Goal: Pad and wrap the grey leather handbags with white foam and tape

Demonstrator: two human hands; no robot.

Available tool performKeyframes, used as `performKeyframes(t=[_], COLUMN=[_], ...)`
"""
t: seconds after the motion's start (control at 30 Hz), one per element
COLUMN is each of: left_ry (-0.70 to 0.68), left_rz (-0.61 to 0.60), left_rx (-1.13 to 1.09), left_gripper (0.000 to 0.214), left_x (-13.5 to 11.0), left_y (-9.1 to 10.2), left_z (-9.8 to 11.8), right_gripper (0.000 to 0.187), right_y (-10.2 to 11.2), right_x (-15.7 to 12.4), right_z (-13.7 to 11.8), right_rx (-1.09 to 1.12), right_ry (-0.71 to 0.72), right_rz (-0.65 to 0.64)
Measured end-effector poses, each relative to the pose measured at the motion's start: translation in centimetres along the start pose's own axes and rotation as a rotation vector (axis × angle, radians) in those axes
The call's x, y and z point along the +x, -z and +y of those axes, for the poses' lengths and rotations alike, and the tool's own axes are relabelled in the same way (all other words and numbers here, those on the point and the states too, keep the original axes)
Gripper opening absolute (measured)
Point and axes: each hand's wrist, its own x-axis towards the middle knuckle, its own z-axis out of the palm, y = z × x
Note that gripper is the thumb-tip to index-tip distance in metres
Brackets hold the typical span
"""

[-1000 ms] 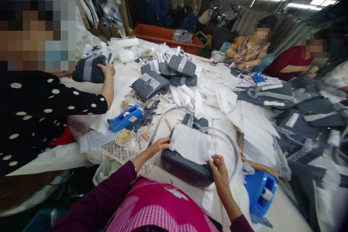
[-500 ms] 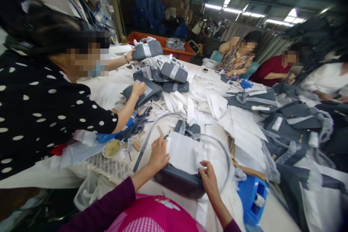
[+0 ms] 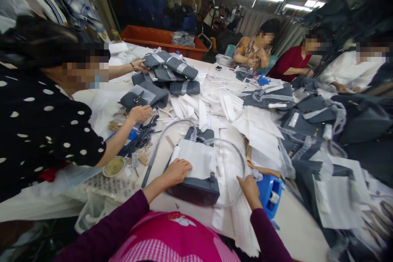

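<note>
A dark grey handbag (image 3: 193,192) lies in front of me with a white foam sheet (image 3: 199,156) over its top. My left hand (image 3: 177,173) rests flat on the sheet's near left part, fingers stretched out. To the right of the bag, my right hand (image 3: 249,190) has its fingers drawn together at the plastic-wrapped bag strap (image 3: 236,147), which loops out from the bag. Its exact hold is partly hidden. Long white strips (image 3: 244,221) of sheet material lie beneath that hand.
At left a co-worker in a dotted top (image 3: 46,131) handles a grey bag (image 3: 144,96). Wrapped grey pieces (image 3: 184,88) and white foam pieces (image 3: 187,106) lie farther back. A blue plastic holder (image 3: 270,194) stands right, beside more bags (image 3: 325,172). A round tin (image 3: 114,166) sits left.
My right hand has let go of the foam sheet's corner and moved right to the strap. My left hand has slid onto the sheet, which now lies flatter. The view has shifted slightly.
</note>
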Motion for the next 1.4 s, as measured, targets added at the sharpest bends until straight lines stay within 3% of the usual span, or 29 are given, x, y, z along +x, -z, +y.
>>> performKeyframes(t=[0.1,0.23,0.37,0.47,0.57,0.7,0.83,0.97,1.07,1.13,1.3,1.4], left_ry=[0.023,0.037,0.081,0.096,-0.009,-0.105,-0.001,0.054,0.114,0.140,0.133,0.134], left_rz=[-0.021,-0.049,0.018,0.119,0.110,0.022,0.068,0.244,0.410,0.484,0.590,0.574], left_rx=[0.014,0.002,-0.104,-0.408,-0.904,-1.397,-1.642,-1.841,-1.873,-1.885,-1.926,-1.948], left_gripper=[0.027,0.029,0.052,0.054,0.057,0.060,0.041,0.033,0.024,0.020,0.019,0.019], left_x=[0.2,0.1,0.4,1.7,3.6,5.3,5.2,5.1,5.3,5.4,5.6,6.0], left_y=[0.5,0.9,1.7,3.2,4.9,5.8,6.5,8.9,10.4,10.8,10.7,10.7], left_z=[0.4,0.4,1.3,4.3,8.9,14.2,15.3,12.7,10.0,8.6,8.1,8.5], right_gripper=[0.014,0.014,0.034,0.049,0.043,0.041,0.046,0.057,0.045,0.044,0.049,0.048], right_y=[0.2,2.0,5.9,9.4,11.6,11.1,9.6,8.6,7.5,6.6,4.3,3.1], right_x=[0.7,1.0,0.8,0.1,-0.7,-1.2,-1.4,-1.8,-2.8,-3.7,-6.6,-9.1], right_z=[0.4,-1.0,-5.5,-10.4,-15.4,-21.2,-24.7,-23.3,-19.6,-17.2,-14.6,-14.5], right_rx=[-0.007,0.110,0.526,0.943,1.106,1.194,1.277,1.304,1.110,0.939,0.761,0.772], right_ry=[-0.077,-0.016,0.133,0.189,0.202,0.268,0.301,0.407,0.412,0.404,0.534,0.456], right_rz=[-0.056,-0.045,-0.069,-0.265,-0.518,-0.598,-0.631,-0.723,-0.884,-0.912,-0.881,-0.922])
